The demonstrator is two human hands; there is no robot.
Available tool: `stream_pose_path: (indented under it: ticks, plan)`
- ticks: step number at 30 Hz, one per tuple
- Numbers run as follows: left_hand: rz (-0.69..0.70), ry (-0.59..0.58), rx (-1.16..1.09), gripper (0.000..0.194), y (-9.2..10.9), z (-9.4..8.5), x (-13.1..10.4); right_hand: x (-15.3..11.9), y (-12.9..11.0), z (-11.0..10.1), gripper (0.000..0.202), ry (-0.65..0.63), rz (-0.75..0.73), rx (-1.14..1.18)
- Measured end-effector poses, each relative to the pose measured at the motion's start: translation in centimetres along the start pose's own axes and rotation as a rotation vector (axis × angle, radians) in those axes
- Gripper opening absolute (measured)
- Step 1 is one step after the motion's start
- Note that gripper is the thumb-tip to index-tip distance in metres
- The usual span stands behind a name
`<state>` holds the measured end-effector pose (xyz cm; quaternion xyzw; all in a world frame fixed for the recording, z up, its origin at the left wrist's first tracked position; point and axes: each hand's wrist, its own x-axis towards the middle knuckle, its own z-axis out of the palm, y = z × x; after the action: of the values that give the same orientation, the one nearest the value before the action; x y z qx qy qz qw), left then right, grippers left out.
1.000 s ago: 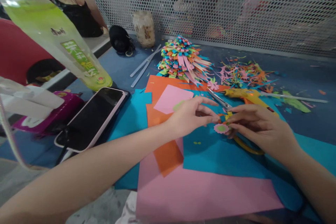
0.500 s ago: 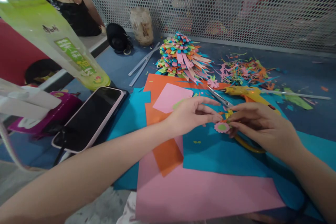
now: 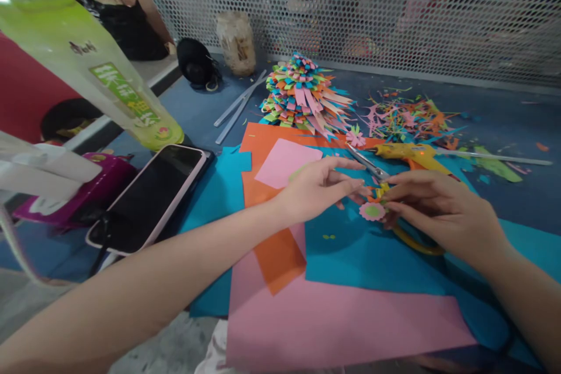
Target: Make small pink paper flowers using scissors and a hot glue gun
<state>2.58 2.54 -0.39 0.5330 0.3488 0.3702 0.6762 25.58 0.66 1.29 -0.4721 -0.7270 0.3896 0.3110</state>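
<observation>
A small pink scalloped paper piece with a green centre (image 3: 372, 211) is pinched between the thumb and fingers of my right hand (image 3: 421, 204). Just left of it is my left hand (image 3: 326, 187), fingers apart, with nothing seen in it. Scissors (image 3: 368, 163) with yellow handles lie open or closed, I cannot tell, beneath and behind my right hand. Blue paper (image 3: 350, 263) is under both hands, over pink paper (image 3: 342, 327) and orange paper (image 3: 280, 263). A pink paper square (image 3: 287, 162) lies beyond my left wrist.
A layered paper tree (image 3: 307, 96) stands behind the sheets, beside paper scraps (image 3: 412, 120). A yellow glue gun (image 3: 405, 153) lies behind my right hand. At the left are a phone (image 3: 153, 196), a tilted green bottle (image 3: 105, 64) and a purple charger (image 3: 83, 187).
The fingers of my left hand have drawn slightly left, away from the pink paper piece. My right hand has barely moved and keeps its pinch on the piece.
</observation>
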Motion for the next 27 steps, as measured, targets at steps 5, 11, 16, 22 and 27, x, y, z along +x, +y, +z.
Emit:
stream_pose_path:
  ticks: [5,11,16,22,27]
  plan:
    - [0.0,-0.004,-0.02,0.03,-0.07,0.05,0.0,-0.01,-0.06,0.15,0.025,0.012,0.008,0.037]
    - [-0.011,-0.036,-0.064,0.033,-0.17,0.0,0.04,-0.16,-0.23,0.21,0.027,0.039,0.011,-0.007]
    - [0.02,-0.077,-0.087,0.038,-0.38,-0.13,0.08,0.16,-0.65,0.31,0.027,0.029,-0.041,-0.015]
    - [0.019,-0.085,-0.091,0.038,-0.44,-0.25,0.11,0.06,-0.26,0.13,0.025,-0.031,0.013,-0.001]
    - [0.007,-0.088,-0.114,0.038,-0.27,-0.21,0.08,-0.15,0.12,-0.06,0.025,-0.036,0.005,0.011]
